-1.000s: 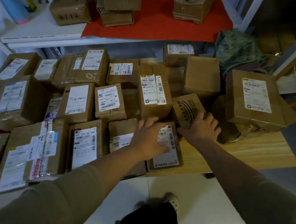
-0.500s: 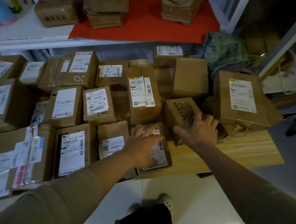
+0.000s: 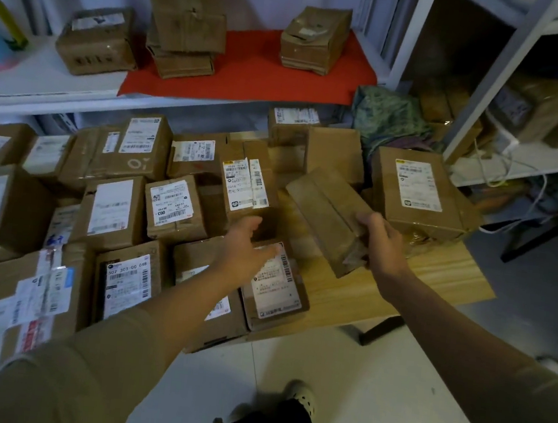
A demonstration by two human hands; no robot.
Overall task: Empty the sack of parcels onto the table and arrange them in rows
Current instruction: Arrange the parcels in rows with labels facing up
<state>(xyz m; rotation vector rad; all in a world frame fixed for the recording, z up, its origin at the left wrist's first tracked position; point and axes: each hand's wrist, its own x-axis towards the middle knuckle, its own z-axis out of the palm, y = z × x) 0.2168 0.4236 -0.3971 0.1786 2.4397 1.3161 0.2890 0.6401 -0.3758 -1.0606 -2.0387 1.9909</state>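
Cardboard parcels cover the wooden table in rough rows. The right hand grips a plain brown box, lifted and tilted above the table. The left hand hovers relaxed, fingers straight, over a labelled parcel.

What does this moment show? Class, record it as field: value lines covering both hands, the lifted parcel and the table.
right hand: grips one end of a plain brown parcel, held tilted above the table
left hand: open, over a labelled parcel at the table edge
table: wooden, bare at right; parcels laid roughly in rows
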